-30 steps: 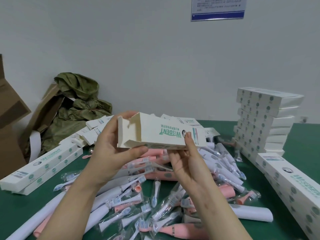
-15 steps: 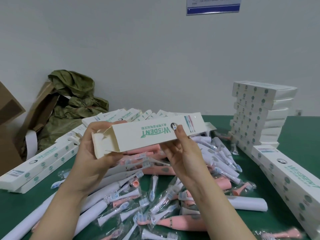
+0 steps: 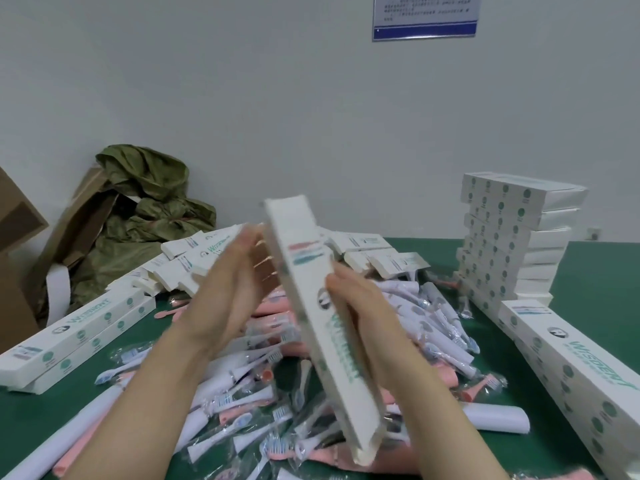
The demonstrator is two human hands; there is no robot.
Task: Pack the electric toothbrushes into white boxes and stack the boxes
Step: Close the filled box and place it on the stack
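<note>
Green table (image 3: 588,268) against a plain grey wall (image 3: 311,98), with a blue-edged notice (image 3: 426,15) high up. Head view only.

Heaped mid-table: toothbrushes (image 3: 242,393), pink and white, many in clear sleeves. Behind them, unfolded flats (image 3: 367,244). To the right, a leaning stack (image 3: 502,244) of closed boxes, with a longer row (image 3: 571,358) running toward the camera. To the left, two left boxes (image 3: 76,337), an olive bag (image 3: 149,209) and a brown carton (image 3: 17,237).

Held above the heap: one box (image 3: 311,289), blurred with motion. Half a second back, lying level between both hands with its open end to the left. Now swung to a steep slant, far end up and away, near end low over the toothbrushes and apparently with flaps loose, though too smeared to be sure. Gripped at mid-length by the right hand (image 3: 367,317), thumb across the printed face, fingers behind. Pressed along its left side by the left hand (image 3: 225,289), fingers straight and together, no longer clasping the end.

Reads as squaring-up done and the mouth turned toward the person for loading. Nothing seen inside yet; no toothbrush picked. Next, probably: freeing the left hand to fetch one from the heap, keeping the slant so it slides down to the far end.
</note>
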